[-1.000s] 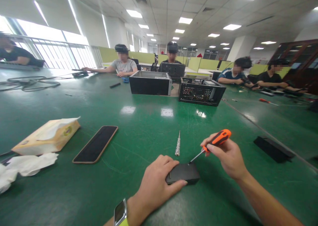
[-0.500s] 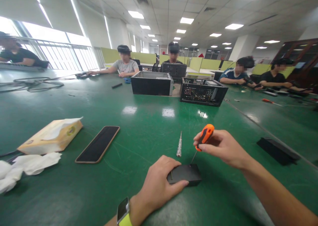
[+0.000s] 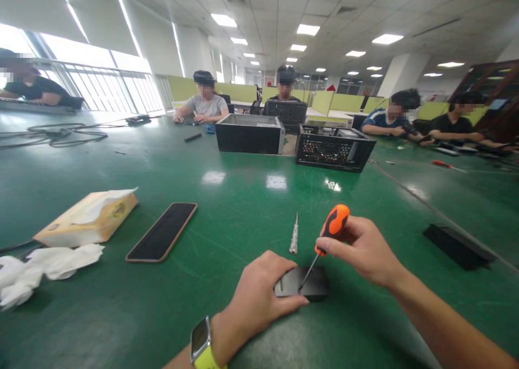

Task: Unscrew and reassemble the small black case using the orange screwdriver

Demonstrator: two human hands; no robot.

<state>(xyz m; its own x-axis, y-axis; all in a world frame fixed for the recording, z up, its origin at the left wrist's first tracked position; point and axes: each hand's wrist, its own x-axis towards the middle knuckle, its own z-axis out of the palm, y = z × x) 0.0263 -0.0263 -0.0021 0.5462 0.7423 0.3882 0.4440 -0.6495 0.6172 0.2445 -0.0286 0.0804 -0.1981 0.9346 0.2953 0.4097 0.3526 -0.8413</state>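
A small flat black box [image 3: 314, 283] lies on the green table [image 3: 243, 212] in front of me. My left hand [image 3: 259, 301], a watch on its wrist, rests over the box's left end, fingers curled on it and thumb along its near edge. My right hand [image 3: 363, 247] is closed around an orange-handled screwdriver [image 3: 330, 225]. The shaft slants down to the left and its tip touches the top of the box. A short silvery metal piece [image 3: 294, 234] lies just beyond the box.
A phone [image 3: 162, 231] lies face up to the left, with a tissue box [image 3: 87, 217] and crumpled tissues [image 3: 44, 266] beyond it. A black part [image 3: 458, 245] lies at right. Two black computer cases [image 3: 292, 139] stand mid-table. Several people sit along the far side.
My right hand swung the screwdriver more upright and moved its tip from the box's far edge onto the top. The left hand stayed on the box.
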